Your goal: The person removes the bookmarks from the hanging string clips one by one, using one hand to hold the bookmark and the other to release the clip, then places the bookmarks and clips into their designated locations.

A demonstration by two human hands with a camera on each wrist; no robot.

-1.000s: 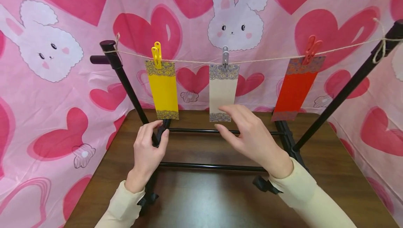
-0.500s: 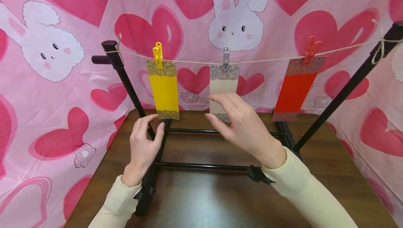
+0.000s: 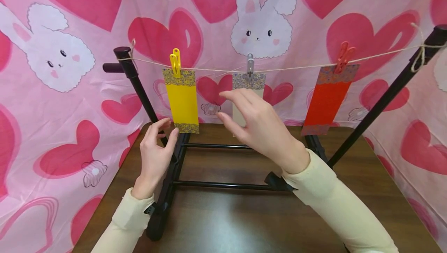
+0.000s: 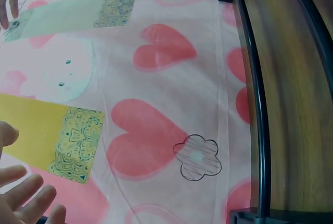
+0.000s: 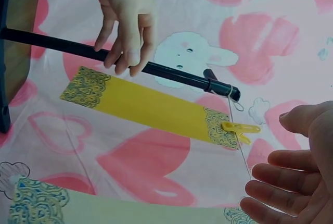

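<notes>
A yellow card (image 3: 182, 101) with patterned ends hangs from the string under a yellow clothespin (image 3: 175, 63). My left hand (image 3: 155, 156) is just below and left of that card, fingers relaxed, holding nothing. In the head view my right hand (image 3: 256, 127) covers much of the white card (image 3: 241, 80), which hangs from a grey clothespin (image 3: 250, 66). Its thumb and fingers are apart, with nothing between them. The right wrist view shows the right hand (image 5: 291, 174) close to the string and the yellow clothespin (image 5: 239, 128).
A red card (image 3: 328, 101) hangs at the right from a red clothespin (image 3: 344, 57). The string (image 3: 297, 67) runs between two black posts (image 3: 384, 90) of a rack on the wooden table (image 3: 223, 214). Behind it hangs a pink heart-and-bunny cloth (image 3: 206, 32).
My right hand has moved up and left across the white card. The left hand has drifted slightly up and left. The hanging cards and clothespins stay in place on the string.
</notes>
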